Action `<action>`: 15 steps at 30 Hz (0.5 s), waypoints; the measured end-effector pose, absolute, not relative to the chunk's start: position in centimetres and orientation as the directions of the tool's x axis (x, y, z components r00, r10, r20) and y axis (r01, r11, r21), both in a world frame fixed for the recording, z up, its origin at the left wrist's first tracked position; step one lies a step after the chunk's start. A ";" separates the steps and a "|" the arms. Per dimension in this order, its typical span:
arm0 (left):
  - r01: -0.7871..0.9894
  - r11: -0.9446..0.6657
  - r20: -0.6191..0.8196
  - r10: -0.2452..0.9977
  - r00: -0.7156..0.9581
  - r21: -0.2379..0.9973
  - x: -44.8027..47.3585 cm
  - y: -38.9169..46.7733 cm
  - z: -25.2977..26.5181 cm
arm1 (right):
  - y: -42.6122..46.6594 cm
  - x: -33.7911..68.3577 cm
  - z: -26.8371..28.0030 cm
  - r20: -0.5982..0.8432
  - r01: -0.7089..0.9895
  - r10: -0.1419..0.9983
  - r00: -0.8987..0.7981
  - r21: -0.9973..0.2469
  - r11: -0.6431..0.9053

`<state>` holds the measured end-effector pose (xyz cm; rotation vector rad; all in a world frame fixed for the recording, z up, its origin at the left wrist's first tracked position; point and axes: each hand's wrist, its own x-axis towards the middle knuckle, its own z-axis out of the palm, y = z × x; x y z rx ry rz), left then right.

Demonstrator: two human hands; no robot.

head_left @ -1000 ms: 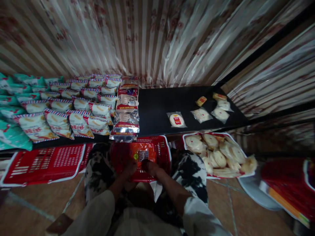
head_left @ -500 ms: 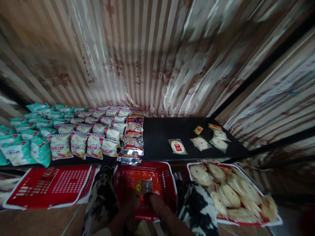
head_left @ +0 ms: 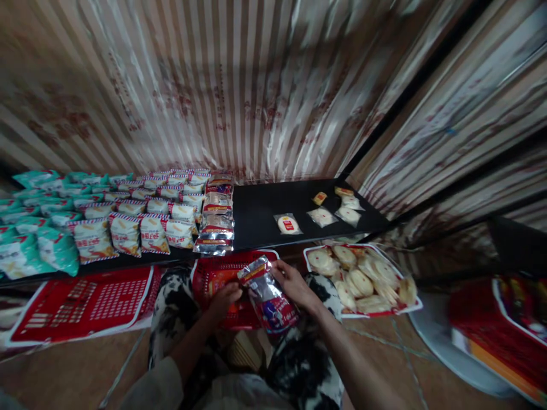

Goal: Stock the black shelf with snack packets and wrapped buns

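A shiny silver, red and purple snack packet (head_left: 273,304) is held tilted above my lap. My right hand (head_left: 293,283) grips its upper right edge, thumb and fingers closed on it. My left hand (head_left: 225,300) is half curled at the packet's left side; whether its fingertips touch the packet I cannot tell. Beneath both hands, between my knees, is a red basket (head_left: 200,279) with a flat orange package (head_left: 217,281) in it. Similar silver packets (head_left: 216,223) form a row on the black shelf (head_left: 265,208) ahead.
White snack bags (head_left: 154,234) and teal bags (head_left: 57,250) fill the shelf's left side. Flat round packs (head_left: 288,224) lie toward its right. An overturned-looking red basket (head_left: 92,304) is at left, a basket of round packs (head_left: 358,282) at right. Further right stands another red basket (head_left: 491,310).
Both hands have risen out of the basket, and the silver packet is now up in my right hand. The view has swung to the right, bringing another red basket into sight.
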<state>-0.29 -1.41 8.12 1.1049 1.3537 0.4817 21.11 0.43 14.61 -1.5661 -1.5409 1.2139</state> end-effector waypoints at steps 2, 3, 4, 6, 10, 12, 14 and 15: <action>0.160 0.466 -0.492 0.797 0.351 0.870 0.3 -2.0 10.0 | 0.3 21.0 15.9 -0.240 0.157 0.970 -0.027 -0.960 -0.233; 0.042 0.496 -0.465 0.778 0.422 0.867 0.6 -2.3 10.9 | 0.3 20.8 16.3 -0.261 0.034 0.965 0.015 -0.965 -0.262; -0.078 0.531 -0.434 0.762 0.481 0.844 0.9 -2.6 11.7 | 0.3 20.6 16.6 -0.274 -0.072 0.960 0.063 -0.960 -0.269; -0.277 0.598 -0.389 0.742 0.546 0.752 1.6 -3.1 13.1 | 0.5 20.2 17.0 -0.280 -0.217 0.945 0.167 -0.946 -0.241; -0.355 0.614 -0.371 0.746 0.554 0.705 2.6 -3.8 14.7 | 0.6 19.7 18.1 -0.268 -0.299 0.932 0.246 -0.935 -0.190; -0.312 0.580 -0.387 0.773 0.503 0.752 2.9 -3.8 14.9 | 0.2 19.5 18.9 -0.242 -0.304 0.942 0.232 -0.938 -0.166; -0.221 0.540 -0.426 0.807 0.409 0.812 3.0 -3.5 14.8 | -0.3 19.4 20.0 -0.188 -0.287 0.965 0.184 -0.949 -0.130; -0.165 0.520 -0.438 0.822 0.364 0.838 3.1 -3.3 14.7 | -0.7 19.4 20.7 -0.147 -0.250 0.979 0.139 -0.962 -0.109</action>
